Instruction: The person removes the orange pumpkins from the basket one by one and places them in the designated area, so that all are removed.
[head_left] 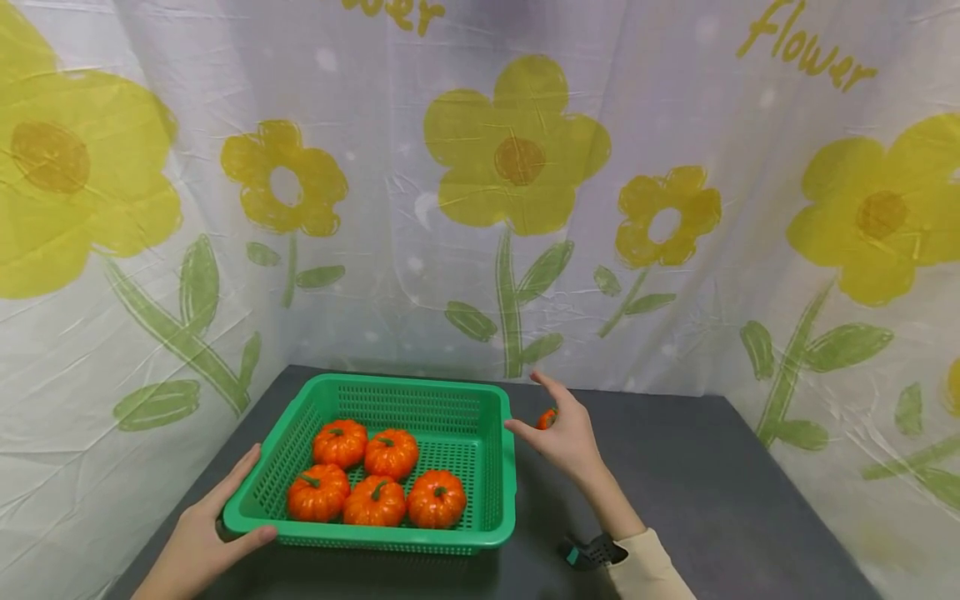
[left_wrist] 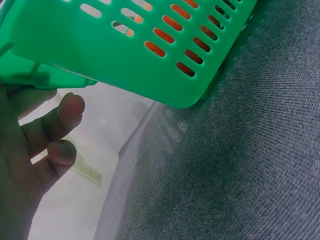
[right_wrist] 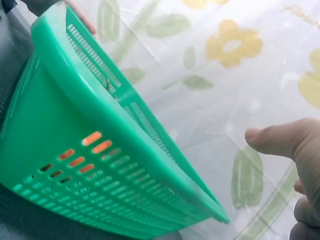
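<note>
Several small orange pumpkins with green stems sit in a green plastic basket, grouped towards its left and near sides. My left hand grips the basket's near left corner, thumb over the rim and fingers outside; in the left wrist view some fingertips hang free below the rim. Beside the right rim, my right hand has thumb and index finger spread wide. Another orange pumpkin shows between them, mostly hidden behind the hand. The right wrist view shows the extended thumb apart from the basket.
The basket stands on a dark grey cloth-covered table. A white curtain printed with yellow flowers hangs behind and along both sides. A black wrist strap is on the right wrist.
</note>
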